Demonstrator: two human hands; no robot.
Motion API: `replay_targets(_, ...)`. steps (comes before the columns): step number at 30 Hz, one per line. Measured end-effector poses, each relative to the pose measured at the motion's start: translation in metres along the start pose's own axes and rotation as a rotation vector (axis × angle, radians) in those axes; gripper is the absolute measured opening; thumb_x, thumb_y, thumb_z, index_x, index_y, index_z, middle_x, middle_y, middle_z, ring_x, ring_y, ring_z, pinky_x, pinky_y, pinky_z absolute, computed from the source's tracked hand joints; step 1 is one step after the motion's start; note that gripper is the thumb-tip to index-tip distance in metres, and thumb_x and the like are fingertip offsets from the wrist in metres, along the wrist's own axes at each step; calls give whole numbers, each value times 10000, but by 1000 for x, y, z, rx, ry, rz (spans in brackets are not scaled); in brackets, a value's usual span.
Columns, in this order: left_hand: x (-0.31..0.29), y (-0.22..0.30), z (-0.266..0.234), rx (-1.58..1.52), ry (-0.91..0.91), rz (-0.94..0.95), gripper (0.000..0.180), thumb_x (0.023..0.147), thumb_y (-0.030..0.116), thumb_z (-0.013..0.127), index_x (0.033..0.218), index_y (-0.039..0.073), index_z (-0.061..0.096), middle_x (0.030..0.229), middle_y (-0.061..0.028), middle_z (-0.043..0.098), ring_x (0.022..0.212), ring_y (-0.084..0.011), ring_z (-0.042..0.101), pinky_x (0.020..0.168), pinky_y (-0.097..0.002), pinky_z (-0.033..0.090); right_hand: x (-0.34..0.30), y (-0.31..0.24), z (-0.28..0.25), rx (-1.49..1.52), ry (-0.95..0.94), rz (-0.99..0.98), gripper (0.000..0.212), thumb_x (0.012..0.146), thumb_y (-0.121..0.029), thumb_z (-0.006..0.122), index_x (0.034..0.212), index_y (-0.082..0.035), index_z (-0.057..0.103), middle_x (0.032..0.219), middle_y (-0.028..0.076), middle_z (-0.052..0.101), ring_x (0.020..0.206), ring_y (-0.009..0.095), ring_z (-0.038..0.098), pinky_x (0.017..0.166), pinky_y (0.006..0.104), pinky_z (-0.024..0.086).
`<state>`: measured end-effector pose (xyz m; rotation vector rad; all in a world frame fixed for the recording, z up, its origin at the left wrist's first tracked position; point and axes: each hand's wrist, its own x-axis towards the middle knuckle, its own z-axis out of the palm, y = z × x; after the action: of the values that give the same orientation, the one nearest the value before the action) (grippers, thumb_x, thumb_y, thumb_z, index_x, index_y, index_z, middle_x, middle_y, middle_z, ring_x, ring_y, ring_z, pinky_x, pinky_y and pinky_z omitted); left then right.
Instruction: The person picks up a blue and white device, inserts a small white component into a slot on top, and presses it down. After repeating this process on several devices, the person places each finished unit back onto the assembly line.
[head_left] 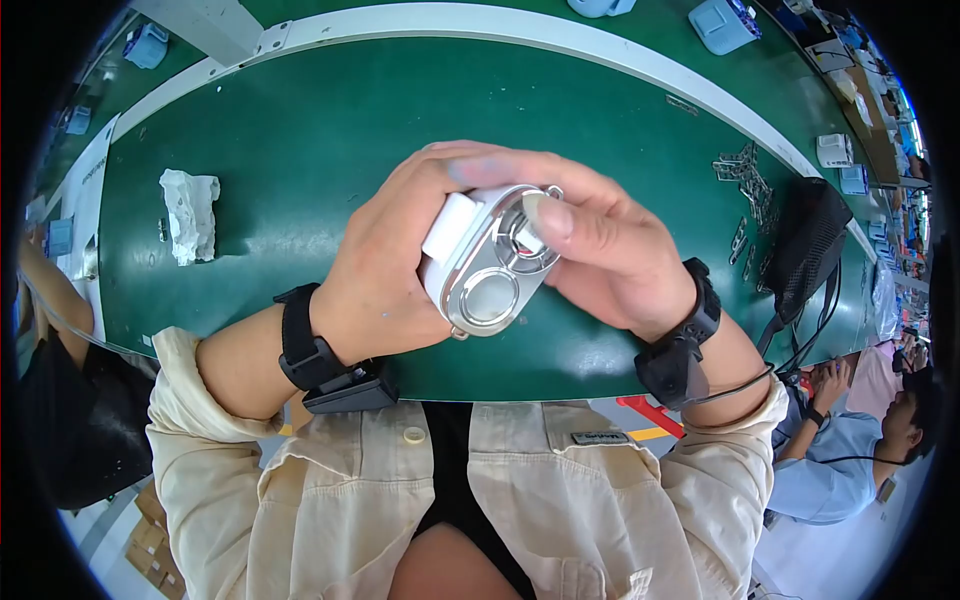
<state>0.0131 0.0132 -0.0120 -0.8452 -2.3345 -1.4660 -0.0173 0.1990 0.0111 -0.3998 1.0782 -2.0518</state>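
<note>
Over the middle of the green table I hold up a small white device with an oval silver face (489, 287). Two round parts sit on that face, and a small metal loop shows at each end. My left hand (385, 245) wraps round its left side, beside a white block that sticks out. From the right, my right hand (620, 245) grips the upper end. Its thumb presses by the upper round part, at a small white piece (528, 238); whether that piece is loose or fixed I cannot tell. The fingers behind the device are partly hidden.
Crumpled white wrapping (190, 216) lies at the left of the green table (290, 130). Several small metal pieces (745, 180) are scattered at the right, beside a black mesh pouch (803, 240) with cables. A white rail (480, 22) borders the far edge. People sit at both sides.
</note>
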Motion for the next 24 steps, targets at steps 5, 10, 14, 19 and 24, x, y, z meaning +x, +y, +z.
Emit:
replay_targets(5,-3,0,1,-22,-5,-38,704,653,147,869,1231,23,486,1178,-133,598,1002,-250,630,838,-336,506,-2,8,0,-134,-24,-103,381,974,-181,520,1308,2,514,1343,149,502,1190,228,531,1004,364,424)
replay_targets(10,-5,-5,3,-19,3,-32,716,651,157,873,1234,26,479,1168,-125,598,1001,-244,626,837,-336,505,0,9,0,-293,-74,-203,395,988,-211,495,1325,-5,491,1323,138,510,1174,221,538,998,354,426)
replay_targets(14,-2,-2,-1,10,13,-42,719,651,160,874,1235,30,475,1145,-115,598,995,-232,623,839,-332,503,1,12,3,-137,4,-140,377,981,-198,502,1305,-5,511,1306,134,517,1152,212,546,986,347,430)
replay_targets(19,-6,-2,0,-53,-18,-144,732,655,158,872,1251,31,466,1111,-105,603,970,-218,624,827,-324,504,2,8,2,-89,3,-122,349,973,-192,516,1270,-8,540,1279,132,534,1123,205,556,971,342,437)
replay_targets(24,-2,-3,2,-150,23,-164,601,669,126,829,1169,34,508,1184,-151,594,1017,-324,623,827,-360,517,-1,14,7,-225,91,-162,369,957,-214,544,1264,-9,545,1277,135,542,1133,210,554,984,348,431)
